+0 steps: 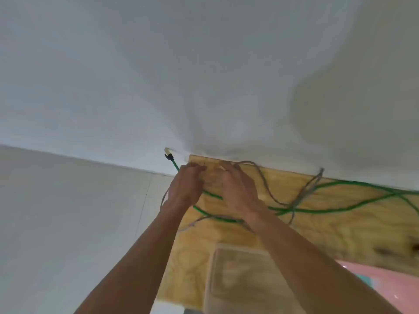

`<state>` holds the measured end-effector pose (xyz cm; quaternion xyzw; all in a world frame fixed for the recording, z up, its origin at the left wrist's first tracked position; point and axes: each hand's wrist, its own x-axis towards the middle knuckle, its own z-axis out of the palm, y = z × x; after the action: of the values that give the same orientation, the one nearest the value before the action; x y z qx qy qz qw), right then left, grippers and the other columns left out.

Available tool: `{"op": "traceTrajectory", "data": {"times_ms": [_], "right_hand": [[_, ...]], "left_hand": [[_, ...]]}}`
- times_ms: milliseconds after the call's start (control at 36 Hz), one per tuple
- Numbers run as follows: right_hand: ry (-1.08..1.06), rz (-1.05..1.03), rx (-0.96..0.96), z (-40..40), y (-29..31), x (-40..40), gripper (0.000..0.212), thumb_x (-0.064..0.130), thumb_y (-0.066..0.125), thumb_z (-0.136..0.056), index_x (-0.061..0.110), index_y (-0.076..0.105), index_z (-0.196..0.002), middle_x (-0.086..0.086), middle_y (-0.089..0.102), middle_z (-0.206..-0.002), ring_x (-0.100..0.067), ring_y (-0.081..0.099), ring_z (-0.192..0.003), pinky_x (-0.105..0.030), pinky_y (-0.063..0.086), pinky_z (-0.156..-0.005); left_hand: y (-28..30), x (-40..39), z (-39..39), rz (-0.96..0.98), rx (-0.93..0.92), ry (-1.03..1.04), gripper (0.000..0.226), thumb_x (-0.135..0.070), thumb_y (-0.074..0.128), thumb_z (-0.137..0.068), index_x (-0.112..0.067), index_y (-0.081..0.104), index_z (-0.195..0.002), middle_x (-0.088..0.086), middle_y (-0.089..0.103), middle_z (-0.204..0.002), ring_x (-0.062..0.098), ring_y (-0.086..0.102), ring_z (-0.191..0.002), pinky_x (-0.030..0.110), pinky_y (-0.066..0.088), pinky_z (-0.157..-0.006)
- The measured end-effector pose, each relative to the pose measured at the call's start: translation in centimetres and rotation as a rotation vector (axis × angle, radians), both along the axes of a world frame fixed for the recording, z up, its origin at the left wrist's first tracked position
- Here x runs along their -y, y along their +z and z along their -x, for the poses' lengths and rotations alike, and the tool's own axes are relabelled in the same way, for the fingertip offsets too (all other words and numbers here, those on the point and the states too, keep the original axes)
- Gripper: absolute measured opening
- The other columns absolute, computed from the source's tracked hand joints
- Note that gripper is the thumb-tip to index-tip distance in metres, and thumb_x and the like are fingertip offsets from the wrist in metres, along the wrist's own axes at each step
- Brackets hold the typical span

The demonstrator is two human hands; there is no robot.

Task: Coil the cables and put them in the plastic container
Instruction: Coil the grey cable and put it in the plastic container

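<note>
A green cable (pixel 340 208) and a thinner grey cable (pixel 267 189) lie tangled across a plywood board (pixel 328 234). The green cable's plug end (pixel 169 155) sticks out past the board's far left corner. My left hand (pixel 187 185) is closed around the green cable near that end, with grey cable looping below my wrist. My right hand (pixel 238 189) rests on the cables beside it, fingers curled over the grey cable at the board's far edge. A clear plastic container (pixel 240 279) stands near me on the board, between my forearms.
A white wall fills the upper half of the view. The board's far edge meets the wall. White floor or surface lies to the left of the board. A pink surface (pixel 385 284) shows at the lower right.
</note>
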<state>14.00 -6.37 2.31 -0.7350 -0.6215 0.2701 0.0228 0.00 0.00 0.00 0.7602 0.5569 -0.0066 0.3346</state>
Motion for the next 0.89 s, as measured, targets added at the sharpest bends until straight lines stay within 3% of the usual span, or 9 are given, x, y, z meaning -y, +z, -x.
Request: {"op": "traceTrajectory", "data": {"times_ms": [139,250,417,500,583,694,750,833,889], "right_hand": [[0.054,0.043,0.147,-0.9,-2.4,-0.4,0.041,0.007,0.070,-0.082,0.023,0.062,-0.119,0.002,0.054,-0.122,-0.024,0.050,-0.119,-0.037,0.054,-0.074],[-0.015,-0.088,0.065,-2.4,-1.1,-0.1,0.022,0.013,0.061,-0.092,0.021,0.069,-0.111,0.000,0.060,-0.115,-0.025,0.056,-0.112,-0.041,0.055,-0.074],[-0.267,-0.361,-0.194,-5.8,5.7,1.4,0.020,0.026,0.064,-0.095,0.022,0.073,-0.112,0.004,0.065,-0.111,-0.017,0.061,-0.089,-0.039,0.053,-0.080],[-0.331,-0.480,-0.282,-7.4,9.7,3.1,0.022,0.035,0.068,-0.091,0.024,0.075,-0.108,0.008,0.062,-0.100,0.003,0.048,-0.065,-0.032,0.051,-0.075],[-0.360,-0.574,-0.337,-9.2,13.3,5.7,0.022,0.042,0.068,-0.090,0.030,0.076,-0.106,0.013,0.062,-0.094,0.004,0.049,-0.061,-0.034,0.052,-0.068],[-0.308,-0.644,-0.372,-12.4,17.8,9.0,0.018,0.047,0.065,-0.090,0.036,0.074,-0.101,0.012,0.068,-0.090,-0.006,0.059,-0.071,-0.043,0.053,-0.065],[-0.300,-0.686,-0.396,-14.4,20.0,10.2,0.017,0.048,0.066,-0.088,0.038,0.071,-0.101,0.012,0.069,-0.089,-0.014,0.063,-0.072,-0.046,0.054,-0.066],[-0.327,-0.754,-0.426,-17.6,23.6,11.8,0.020,0.052,0.066,-0.086,0.039,0.071,-0.100,0.017,0.071,-0.094,-0.012,0.063,-0.072,-0.044,0.055,-0.070],[-0.309,-0.791,-0.456,-19.3,25.7,12.7,0.018,0.047,0.070,-0.085,0.035,0.074,-0.098,0.019,0.071,-0.090,-0.003,0.057,-0.062,-0.030,0.052,-0.067]], "left_hand": [[-1.0,-0.2,-0.9,0.021,-0.051,-0.104,0.024,-0.006,0.060,-0.091,-0.015,0.076,-0.106,0.006,0.062,-0.121,0.029,0.054,-0.119,0.046,0.052,-0.090],[-0.4,0.4,-0.8,-0.042,0.143,-0.045,0.017,-0.018,0.066,-0.094,-0.015,0.078,-0.106,0.005,0.063,-0.114,0.025,0.057,-0.111,0.040,0.051,-0.088],[6.0,1.9,-3.3,-0.232,0.466,0.317,0.019,-0.029,0.077,-0.086,-0.019,0.068,-0.099,-0.005,0.060,-0.096,0.008,0.059,-0.079,0.008,0.039,-0.068],[10.0,3.5,-5.5,-0.173,0.520,0.464,0.027,-0.043,0.073,-0.087,-0.019,0.060,-0.088,-0.002,0.063,-0.083,0.013,0.060,-0.076,0.019,0.045,-0.070],[13.6,5.8,-7.8,-0.146,0.561,0.494,0.032,-0.052,0.064,-0.090,-0.021,0.058,-0.084,0.002,0.065,-0.086,0.016,0.061,-0.080,0.030,0.049,-0.073],[18.0,8.7,-10.4,-0.395,0.624,0.301,0.018,-0.038,0.061,-0.097,-0.024,0.064,-0.108,-0.005,0.056,-0.111,0.016,0.052,-0.107,0.026,0.045,-0.084],[19.9,9.7,-11.4,-0.447,0.628,0.136,0.023,-0.036,0.055,-0.101,-0.022,0.071,-0.107,-0.007,0.062,-0.114,0.015,0.052,-0.113,0.015,0.041,-0.087],[23.3,11.9,-12.9,-0.340,0.640,-0.007,0.036,-0.047,0.045,-0.101,-0.024,0.073,-0.100,-0.012,0.071,-0.102,0.006,0.062,-0.098,0.016,0.043,-0.073],[25.7,13.7,-13.9,-0.247,0.679,-0.083,0.038,-0.049,0.046,-0.098,-0.020,0.072,-0.094,-0.011,0.074,-0.092,0.005,0.066,-0.089,0.025,0.049,-0.070]]}}
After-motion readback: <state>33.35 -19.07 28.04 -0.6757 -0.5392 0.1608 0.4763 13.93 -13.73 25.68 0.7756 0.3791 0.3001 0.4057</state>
